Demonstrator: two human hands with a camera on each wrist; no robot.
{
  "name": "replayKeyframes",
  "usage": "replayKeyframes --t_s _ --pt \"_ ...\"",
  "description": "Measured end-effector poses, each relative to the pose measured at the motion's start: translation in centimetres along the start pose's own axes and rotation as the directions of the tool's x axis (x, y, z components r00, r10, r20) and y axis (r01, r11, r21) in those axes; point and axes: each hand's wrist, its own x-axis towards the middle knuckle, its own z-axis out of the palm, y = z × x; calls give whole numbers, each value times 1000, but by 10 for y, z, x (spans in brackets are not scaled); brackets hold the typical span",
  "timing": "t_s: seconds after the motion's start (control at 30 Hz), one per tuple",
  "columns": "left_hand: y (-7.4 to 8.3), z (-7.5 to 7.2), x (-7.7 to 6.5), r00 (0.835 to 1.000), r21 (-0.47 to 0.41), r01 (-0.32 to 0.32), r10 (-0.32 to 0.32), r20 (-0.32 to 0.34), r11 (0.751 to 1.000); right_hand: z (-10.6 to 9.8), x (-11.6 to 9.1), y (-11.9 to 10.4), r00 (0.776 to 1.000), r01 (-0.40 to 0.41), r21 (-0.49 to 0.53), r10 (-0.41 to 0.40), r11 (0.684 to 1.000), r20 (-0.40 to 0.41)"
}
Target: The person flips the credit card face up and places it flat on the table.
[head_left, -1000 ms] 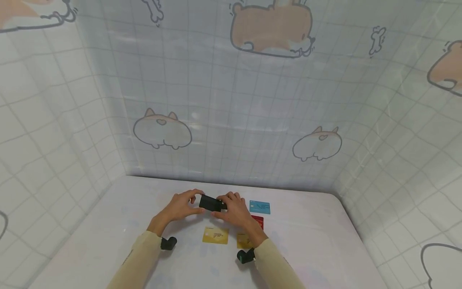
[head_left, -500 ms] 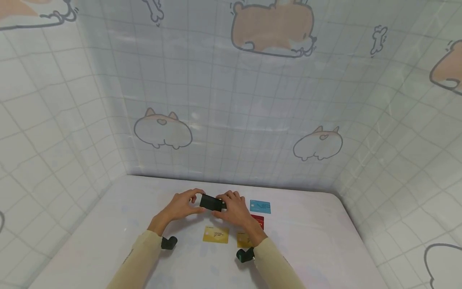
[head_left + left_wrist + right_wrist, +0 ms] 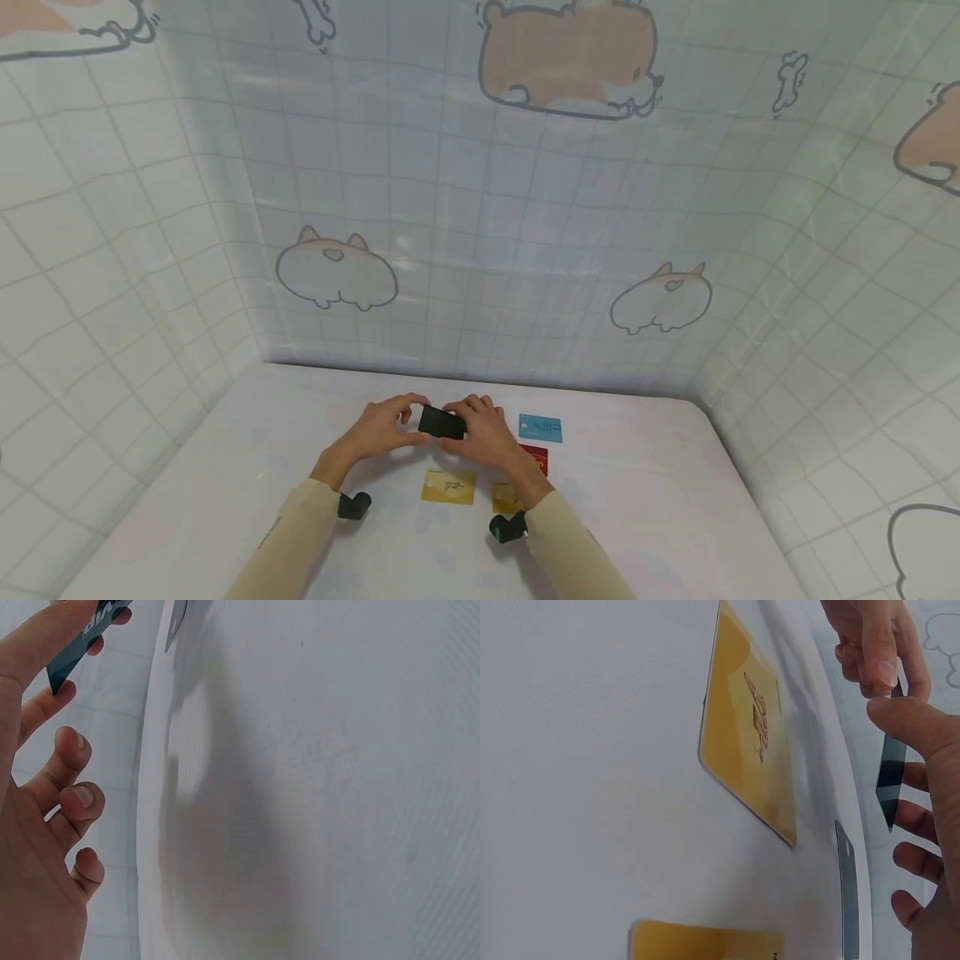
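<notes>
Between both hands is a dark card (image 3: 442,422), lifted off the table and tilted. White lettering reading VIP shows on the teal card (image 3: 86,637) in the left wrist view. My left hand (image 3: 378,427) pinches its left end between thumb and index finger, the other fingers loosely bent. My right hand (image 3: 482,432) pinches the right end, its thumb lying across the dark card (image 3: 890,776) in the right wrist view. A yellow card (image 3: 448,487) lies in front of the hands. Beside the right hand lie a blue VIP card (image 3: 540,428) and a partly covered red card (image 3: 537,458).
A second yellow card (image 3: 506,498) lies partly under the right forearm. The white-covered table (image 3: 637,500) meets a grid-patterned curtain (image 3: 480,333) behind and at both sides. Black wrist devices (image 3: 354,505) stick out from both sleeves.
The right hand has shifted slightly left along the card. A small dark piece that jutted out by the right fingers no longer shows, and the card now appears as one plain rectangle.
</notes>
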Motion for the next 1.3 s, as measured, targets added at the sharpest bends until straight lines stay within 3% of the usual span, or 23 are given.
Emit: replayKeyframes --t_s 0.33,0.63,1.3 --pt "-1 1 5 1000 -5 -1 1 6 1000 -3 5 -2 999 -1 104 -3 995 33" --pt "1 1 4 999 -11 15 -14 31 1000 1 6 1 999 5 76 -8 997 40" --pt "1 1 -3 1000 1 -26 26 -10 1000 1 1 -4 1000 -17 12 17 1000 -15"
